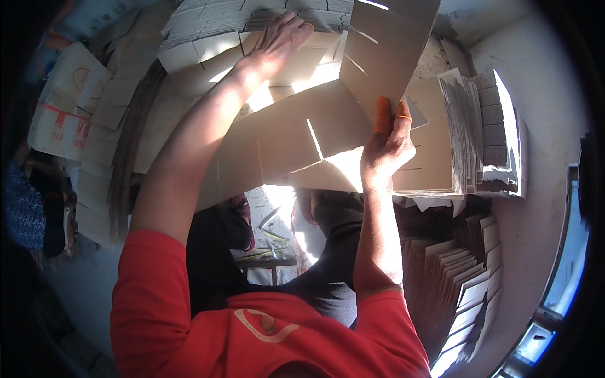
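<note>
The tall cardboard panel [392, 53], brown and cut with narrow slots, stood tilted near the top centre of my view, its lower end meeting a long slotted strip [296, 135] that slanted down across the lap. I couldn't tell whether the two were joined or only overlapped. The right hand [387, 151] had its fingers nearly closed, pinching the panel by its lower edge, which I judged kept the slotted face free and the sheet steerable. Orange finger covers [382, 115] sat on two of its tips, probably for grip on dry board.

The left hand [277, 44] reached far forward, its fingers curled over a pale slotted board [217, 47] just before the grey stack [258, 16]. From my angle I couldn't tell whether they had hold of anything.

Beside the right hand stood a cardboard stack [428, 151], on edge and within easy reach, I supposed to save stretching. Lower down, more sheets [457, 277] leaned in a fan. Far left, a white box [63, 116] with red markings rested against other boards.
</note>
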Motion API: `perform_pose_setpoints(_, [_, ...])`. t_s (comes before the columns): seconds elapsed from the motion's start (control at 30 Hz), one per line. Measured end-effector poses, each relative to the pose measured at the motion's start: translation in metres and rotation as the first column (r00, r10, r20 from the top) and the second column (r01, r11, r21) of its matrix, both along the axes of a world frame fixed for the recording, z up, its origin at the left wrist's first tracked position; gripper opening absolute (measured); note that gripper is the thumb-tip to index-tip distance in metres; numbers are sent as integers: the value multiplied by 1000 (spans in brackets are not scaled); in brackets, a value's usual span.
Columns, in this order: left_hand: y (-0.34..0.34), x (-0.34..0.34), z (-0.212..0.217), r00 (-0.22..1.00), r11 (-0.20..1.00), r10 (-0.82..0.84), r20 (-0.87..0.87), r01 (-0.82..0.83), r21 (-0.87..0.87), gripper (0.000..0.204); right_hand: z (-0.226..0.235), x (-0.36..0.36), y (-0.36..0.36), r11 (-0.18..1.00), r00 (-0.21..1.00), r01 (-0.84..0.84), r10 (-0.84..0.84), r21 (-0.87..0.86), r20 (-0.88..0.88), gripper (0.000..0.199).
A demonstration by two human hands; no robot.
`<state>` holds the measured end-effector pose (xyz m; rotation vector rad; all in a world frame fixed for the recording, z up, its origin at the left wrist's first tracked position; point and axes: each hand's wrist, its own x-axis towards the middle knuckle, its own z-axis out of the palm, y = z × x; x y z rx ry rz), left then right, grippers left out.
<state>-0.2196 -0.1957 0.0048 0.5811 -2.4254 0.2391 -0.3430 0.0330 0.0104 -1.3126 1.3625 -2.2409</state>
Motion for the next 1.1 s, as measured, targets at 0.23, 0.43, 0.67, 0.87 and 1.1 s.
perform_pose_setpoints(0.23, [31,6,6,995,979,-77,63,63,195,18,7,-1,10,949,909,271,-197,160,-367,36])
perform_pose_setpoints(0.43, [41,3,6,993,966,-51,103,23,257,20,9,-6,22,999,996,-25,28,37,-80,39])
perform_pose_setpoints(0.67, [52,0,-4,997,975,-75,7,71,212,18,20,-2,39,992,997,-44,36,118,68,42])
perform_pose_setpoints(0.87, [71,-8,5,997,984,-79,27,73,165,9,23,-5,47,997,982,-66,56,50,182,43])
perform_pose_setpoints(1.1, [75,-8,7,999,989,-45,7,44,142,15,84,20,48,929,865,-20,-169,369,472,42])
